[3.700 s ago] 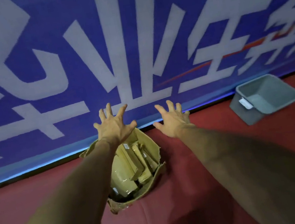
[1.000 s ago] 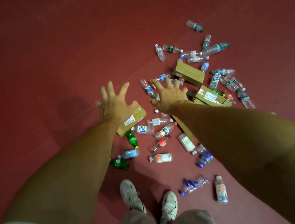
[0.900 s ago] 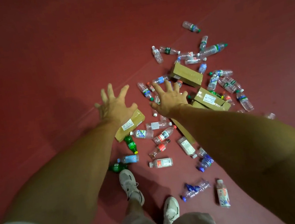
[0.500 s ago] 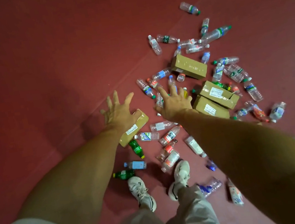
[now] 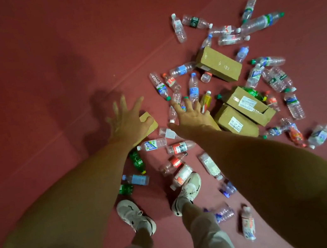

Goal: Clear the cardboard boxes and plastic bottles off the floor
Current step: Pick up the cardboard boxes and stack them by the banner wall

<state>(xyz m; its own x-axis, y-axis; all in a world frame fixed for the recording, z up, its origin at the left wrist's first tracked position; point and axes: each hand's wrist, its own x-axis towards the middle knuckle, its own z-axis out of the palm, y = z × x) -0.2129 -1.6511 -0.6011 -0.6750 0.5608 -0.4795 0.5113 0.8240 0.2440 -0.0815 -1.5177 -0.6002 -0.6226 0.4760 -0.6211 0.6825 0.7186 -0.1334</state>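
Several plastic bottles lie scattered over the red floor [image 5: 34,103], among them a green bottle [image 5: 137,161] and a red-labelled bottle [image 5: 181,147]. A small cardboard box [image 5: 150,121] lies partly hidden under my left hand [image 5: 127,123], whose fingers are spread and hold nothing. My right hand [image 5: 193,116] is also spread and empty, above the bottles. A long cardboard box [image 5: 218,63] lies farther off. Two labelled cardboard boxes [image 5: 245,107] lie side by side to the right of my right hand.
My two feet in white shoes [image 5: 136,216] stand at the near edge of the litter, with bottles beside them. Bare red floor stretches to the left and far side.
I turned from the cardboard-filled bin by the blue banner to the littered floor. Over the last second I stepped closer to the pile; both hands stay spread and empty.
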